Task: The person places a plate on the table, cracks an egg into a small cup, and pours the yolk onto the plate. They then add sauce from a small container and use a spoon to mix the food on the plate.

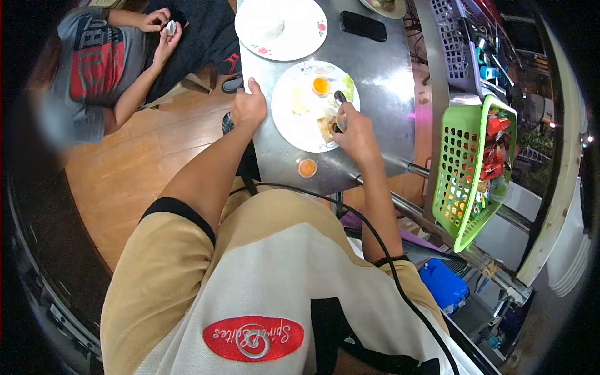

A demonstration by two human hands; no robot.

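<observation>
A white plate [290, 134] of food lies on the metal table [387, 81], with a small cup of orange sauce [320, 85] and some green leaf [349, 87] on it. My right hand [359, 136] is closed around a metal spoon [340, 97] over the plate's right side, near a browned piece of food [325, 128]. At the table's left edge, my left hand [249, 107] rests beside the plate, thumb raised; whether it grips the edge is hard to tell. A second sauce cup [307, 167] stands on the table nearer to me.
Another white plate [281, 31] and a black phone [364, 25] are farther back on the table. A green basket [459, 169] with packets and a purple basket [453, 44] stand at the right. A person in a grey shirt [100, 69] sits at the left.
</observation>
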